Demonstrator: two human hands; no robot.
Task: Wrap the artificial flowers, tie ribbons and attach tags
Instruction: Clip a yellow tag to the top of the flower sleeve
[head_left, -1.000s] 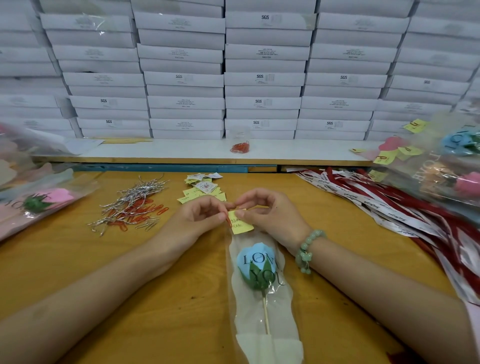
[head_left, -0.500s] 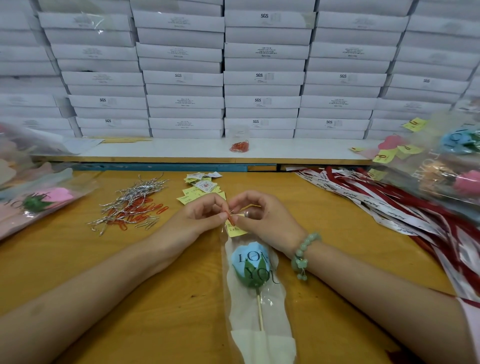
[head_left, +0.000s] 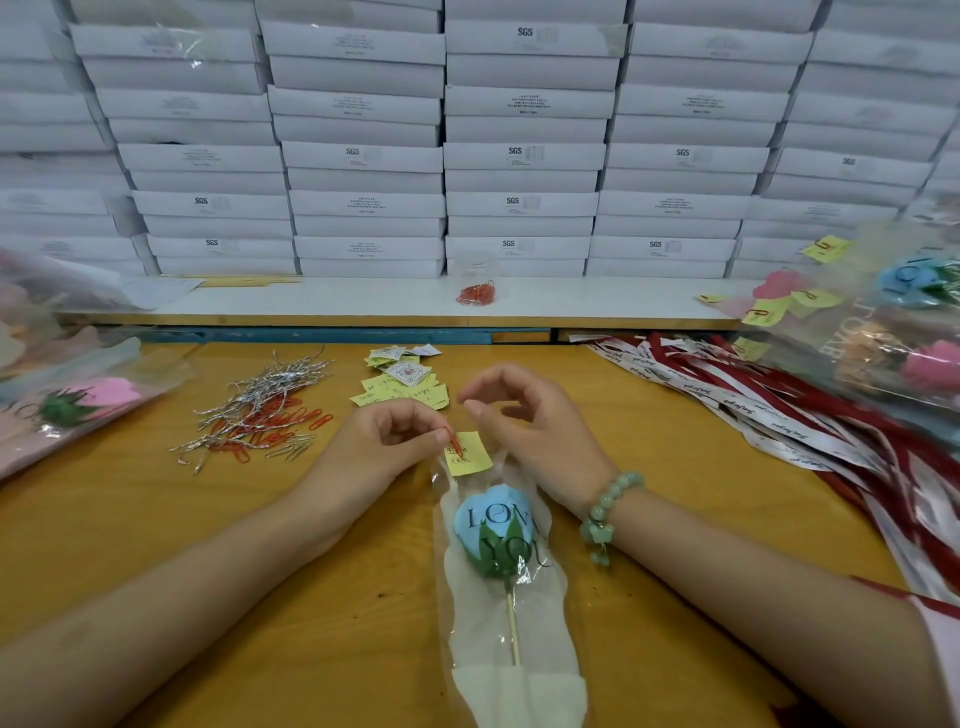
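Where clipped, tag against fingers (left)

White cardboard boxes, some printed SGS, stood stacked in rows far beyond the right hand. Between them and that hand ran a white shelf with a blue strip under its edge. The wooden table lay beneath the hand, and a green bead bracelet circled its wrist.
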